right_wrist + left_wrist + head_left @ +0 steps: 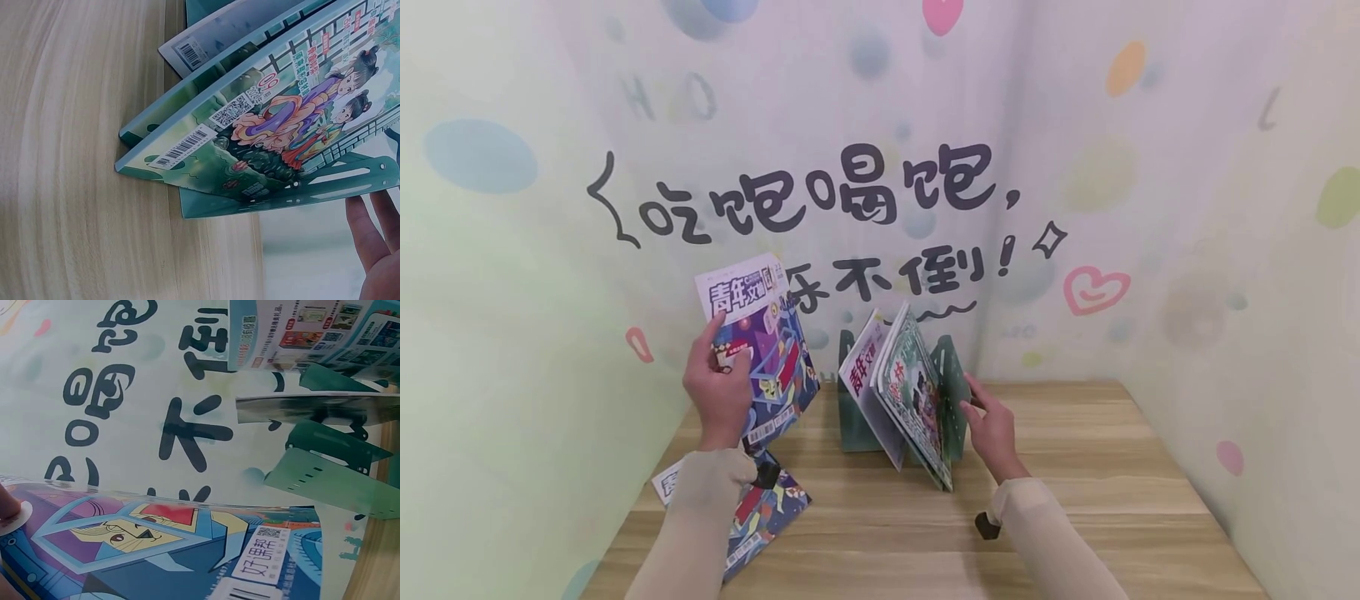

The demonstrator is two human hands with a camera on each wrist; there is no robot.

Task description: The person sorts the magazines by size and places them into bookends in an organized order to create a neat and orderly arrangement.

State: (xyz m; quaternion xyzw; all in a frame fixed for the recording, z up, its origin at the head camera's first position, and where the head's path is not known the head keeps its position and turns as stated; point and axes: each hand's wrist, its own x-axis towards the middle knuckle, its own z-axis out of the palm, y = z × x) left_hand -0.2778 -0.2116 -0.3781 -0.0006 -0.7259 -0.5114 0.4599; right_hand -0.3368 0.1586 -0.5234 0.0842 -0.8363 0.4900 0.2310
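Note:
My left hand (721, 392) pinches a blue and purple magazine (778, 367) upright, its cover facing me; the left wrist view shows its lower cover (156, 544) and a fingertip. To its right stands a green metal bookend rack (854, 417) with several magazines leaning in it: a white-covered one (868, 358) and green ones (916, 392). My right hand (996, 429) touches the rack's right plate with its fingertips; in the right wrist view the fingers (369, 240) rest against the plate (337, 181), beside the green magazine (281, 125).
Under my left forearm another blue magazine (775, 508) lies on the wooden table (1075, 500). A printed curtain (865, 83) with black lettering hangs behind and at both sides.

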